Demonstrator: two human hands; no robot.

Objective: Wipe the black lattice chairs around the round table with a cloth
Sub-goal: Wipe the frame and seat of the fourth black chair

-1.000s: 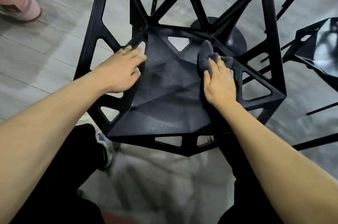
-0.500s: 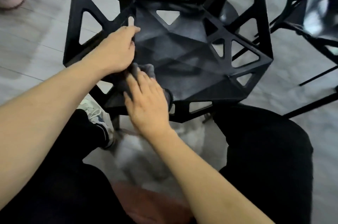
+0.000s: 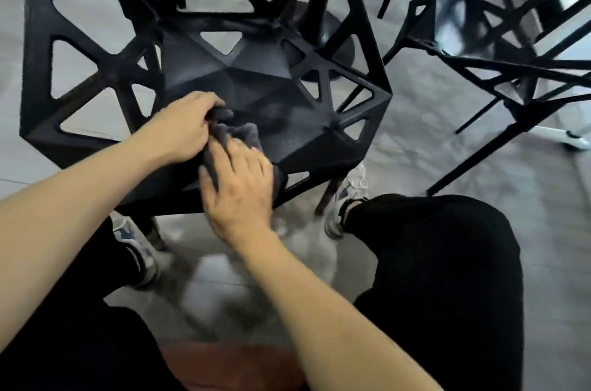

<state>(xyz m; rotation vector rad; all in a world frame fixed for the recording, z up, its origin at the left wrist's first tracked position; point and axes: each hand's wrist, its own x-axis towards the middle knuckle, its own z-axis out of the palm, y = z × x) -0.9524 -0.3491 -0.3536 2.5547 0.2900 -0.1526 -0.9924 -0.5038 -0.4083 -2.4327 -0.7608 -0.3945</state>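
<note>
Dining area: black lattice chairs (image 3: 204, 48) on grey floor tiles (image 3: 447, 151).

Black lattice chair (image 3: 281, 77), dark grey cloth (image 3: 246, 133), grey floor (image 3: 447, 147), black trousers (image 3: 447, 278).

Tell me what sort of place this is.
Probably an indoor dining or café-style seating area: two matching black lattice chairs, the near chair and a second chair, stand on a grey plank floor, with a round pedestal base behind them.

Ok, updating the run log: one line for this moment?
wipe | chair seat | left hand grips cloth | right hand presses cloth
</note>
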